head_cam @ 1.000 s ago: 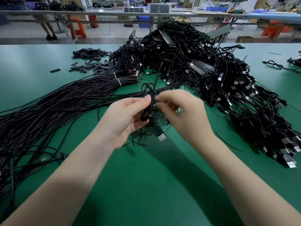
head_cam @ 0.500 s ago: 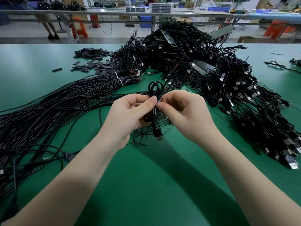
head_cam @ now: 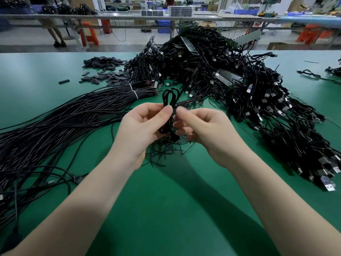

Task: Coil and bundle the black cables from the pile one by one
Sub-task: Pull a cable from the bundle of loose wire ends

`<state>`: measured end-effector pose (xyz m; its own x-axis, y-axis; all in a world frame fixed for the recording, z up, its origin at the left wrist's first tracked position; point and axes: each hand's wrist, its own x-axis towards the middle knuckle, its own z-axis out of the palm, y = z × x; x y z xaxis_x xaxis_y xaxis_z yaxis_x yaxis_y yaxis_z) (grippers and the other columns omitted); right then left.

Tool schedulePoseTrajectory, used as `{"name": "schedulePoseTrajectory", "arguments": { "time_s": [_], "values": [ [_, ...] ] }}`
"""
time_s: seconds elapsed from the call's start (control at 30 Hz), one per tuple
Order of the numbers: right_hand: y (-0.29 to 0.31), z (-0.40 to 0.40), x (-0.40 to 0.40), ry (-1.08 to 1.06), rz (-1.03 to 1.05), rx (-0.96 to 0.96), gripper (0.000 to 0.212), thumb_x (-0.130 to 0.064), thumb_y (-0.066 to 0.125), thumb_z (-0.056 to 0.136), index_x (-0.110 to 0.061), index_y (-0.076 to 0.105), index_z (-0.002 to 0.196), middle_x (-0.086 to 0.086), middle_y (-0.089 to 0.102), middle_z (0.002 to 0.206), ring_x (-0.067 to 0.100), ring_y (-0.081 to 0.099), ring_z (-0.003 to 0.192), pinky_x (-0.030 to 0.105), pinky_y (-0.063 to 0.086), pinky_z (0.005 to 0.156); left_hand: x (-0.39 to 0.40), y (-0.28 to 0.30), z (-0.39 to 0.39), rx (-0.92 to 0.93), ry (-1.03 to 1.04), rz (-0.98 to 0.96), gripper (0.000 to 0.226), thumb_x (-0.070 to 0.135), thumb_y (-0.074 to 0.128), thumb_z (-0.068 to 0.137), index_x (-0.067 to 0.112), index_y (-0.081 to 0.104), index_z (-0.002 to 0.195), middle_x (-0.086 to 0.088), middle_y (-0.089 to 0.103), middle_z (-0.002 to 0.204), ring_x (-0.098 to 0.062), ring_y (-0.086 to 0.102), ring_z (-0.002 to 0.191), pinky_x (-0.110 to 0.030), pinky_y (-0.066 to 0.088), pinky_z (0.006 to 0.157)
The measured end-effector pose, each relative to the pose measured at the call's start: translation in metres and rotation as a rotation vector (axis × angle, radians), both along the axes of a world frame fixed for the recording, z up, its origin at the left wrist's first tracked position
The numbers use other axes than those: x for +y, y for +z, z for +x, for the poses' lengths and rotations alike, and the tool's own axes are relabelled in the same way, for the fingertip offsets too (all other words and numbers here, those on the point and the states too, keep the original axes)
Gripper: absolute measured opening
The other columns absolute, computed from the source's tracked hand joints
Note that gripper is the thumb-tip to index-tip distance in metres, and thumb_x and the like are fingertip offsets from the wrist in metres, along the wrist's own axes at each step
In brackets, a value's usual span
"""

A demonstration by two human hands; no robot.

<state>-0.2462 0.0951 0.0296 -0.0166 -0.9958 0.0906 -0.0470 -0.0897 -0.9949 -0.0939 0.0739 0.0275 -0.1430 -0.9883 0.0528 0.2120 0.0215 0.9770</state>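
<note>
On the green table (head_cam: 166, 209), a sprawling pile of black cables with silver plugs (head_cam: 239, 85) lies behind both hands. The left hand (head_cam: 140, 130) clamps its fingers on the small coiled black cable (head_cam: 169, 100), held above the table; the right hand (head_cam: 206, 130) pinches its waist. Best to keep the loops squeezed flat while cinching. The right fingertips are blurred, and any tie is hidden.

no readable text, labels, brands or numbers anywhere
</note>
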Motion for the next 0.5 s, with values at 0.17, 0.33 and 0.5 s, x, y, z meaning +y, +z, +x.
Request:
{"name": "schedulePoseTrajectory", "arguments": {
  "time_s": [0.17, 0.33, 0.5],
  "values": [
    [0.004, -0.002, 0.002, 0.114, 0.164, -0.17, 0.009, -0.024, 0.074, 0.075, -0.022, 0.077, 0.067, -0.006, 0.07, 0.069, 0.004, 0.064, 0.063, 0.014, 0.05, 0.057, 0.0, -0.003, 0.001, -0.059, -0.032, -0.061, 0.022, 0.045, 0.077, 0.056, 0.037, 0.076, 0.077, 0.008, 0.074, 0.082, -0.009, 0.07, 0.084, -0.027, 0.058, 0.079],
    [0.003, -0.001, 0.003, 0.16, 0.23, -0.224, 0.012, -0.025, 0.072, 0.074, -0.018, 0.075, 0.065, -0.001, 0.072, 0.073, 0.007, 0.067, 0.063, 0.015, 0.051, 0.054, 0.0, -0.003, 0.0, -0.045, 0.007, -0.065, 0.03, 0.046, 0.079, 0.047, 0.034, 0.078, 0.075, 0.005, 0.075, 0.081, -0.014, 0.069, 0.085, -0.032, 0.057, 0.082],
    [0.001, 0.007, 0.004, -0.079, -0.146, 0.064, 0.009, -0.01, 0.074, 0.082, -0.011, 0.071, 0.074, 0.0, 0.07, 0.067, 0.006, 0.063, 0.061, 0.018, 0.05, 0.059, 0.002, 0.0, -0.001, -0.04, 0.022, -0.06, 0.02, 0.04, 0.079, 0.055, 0.03, 0.078, 0.072, 0.006, 0.073, 0.074, -0.007, 0.068, 0.071, -0.021, 0.056, 0.063]
  ]
}}
